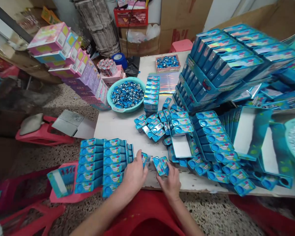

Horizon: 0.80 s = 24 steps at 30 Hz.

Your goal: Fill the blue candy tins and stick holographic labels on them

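Near the front edge of the white table [103, 126], my left hand [135, 172] is closed on a small blue tin [144, 159], its fingers pressed on it. To its right, my right hand [170, 182] grips a pair of blue tins [161, 165] lying side by side. Stacked rows of blue tins [114, 159] stand just left of my left hand. Loose blue tins [153, 124] lie scattered beyond both hands. An open display box [183, 146] with several tins at its far end sits to the right.
A turquoise basin [110, 101] of small blue and silver pieces stands at the back left, beside tall stacked pink and purple boxes [76, 68]. Filled blue display boxes [206, 85] rise at the back right. A pink stool [75, 198] stands at the lower left.
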Each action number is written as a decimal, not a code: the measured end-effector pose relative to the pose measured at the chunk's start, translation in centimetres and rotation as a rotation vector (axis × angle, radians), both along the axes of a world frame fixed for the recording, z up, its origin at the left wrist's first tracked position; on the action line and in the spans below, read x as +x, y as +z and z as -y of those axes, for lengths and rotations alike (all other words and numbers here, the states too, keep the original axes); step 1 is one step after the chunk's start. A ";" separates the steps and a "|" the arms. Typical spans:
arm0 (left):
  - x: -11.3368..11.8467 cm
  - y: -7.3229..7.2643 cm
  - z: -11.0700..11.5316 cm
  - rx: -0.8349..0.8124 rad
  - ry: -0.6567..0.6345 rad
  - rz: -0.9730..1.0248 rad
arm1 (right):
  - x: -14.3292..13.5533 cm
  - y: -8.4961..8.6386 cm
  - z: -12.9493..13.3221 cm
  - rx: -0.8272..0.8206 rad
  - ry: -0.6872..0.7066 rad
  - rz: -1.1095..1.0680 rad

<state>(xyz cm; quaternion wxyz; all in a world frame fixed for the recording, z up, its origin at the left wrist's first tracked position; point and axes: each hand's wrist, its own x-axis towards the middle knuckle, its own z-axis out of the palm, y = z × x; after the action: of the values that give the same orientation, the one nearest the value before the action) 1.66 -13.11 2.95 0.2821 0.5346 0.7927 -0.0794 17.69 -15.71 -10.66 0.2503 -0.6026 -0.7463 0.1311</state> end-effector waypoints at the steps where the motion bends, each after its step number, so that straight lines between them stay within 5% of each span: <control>1: 0.4 -1.0 0.1 -0.016 -0.017 -0.020 | 0.1 -0.3 0.2 -0.006 -0.022 0.005; 7: 1.2 -5.3 0.7 -0.028 0.062 -0.040 | -0.2 -1.0 0.8 -0.067 -0.036 0.056; 13: 2.2 -5.8 0.6 -0.034 0.043 -0.046 | 0.1 -1.1 0.4 -0.117 0.007 -0.007; 16: 2.1 -4.5 0.8 -0.140 -0.105 -0.132 | 0.9 -1.1 -0.1 -0.125 0.083 -0.071; 19: 1.6 -3.9 1.8 -0.160 -0.395 -0.091 | 2.0 -0.9 -0.7 -0.166 0.177 -0.116; 21: 1.3 -4.6 2.9 -0.026 -0.569 -0.005 | 2.7 -0.7 -1.3 -0.203 0.246 -0.141; 24: 1.2 -6.9 4.6 0.219 -0.631 0.007 | 3.2 -0.3 -2.0 -0.251 0.327 -0.159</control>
<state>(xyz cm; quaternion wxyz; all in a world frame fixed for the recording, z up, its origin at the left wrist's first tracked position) 2.89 -17.71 -3.92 0.1873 0.7812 0.5908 -0.0753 20.94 -13.66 -10.95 0.2071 -0.4879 -0.7897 0.3090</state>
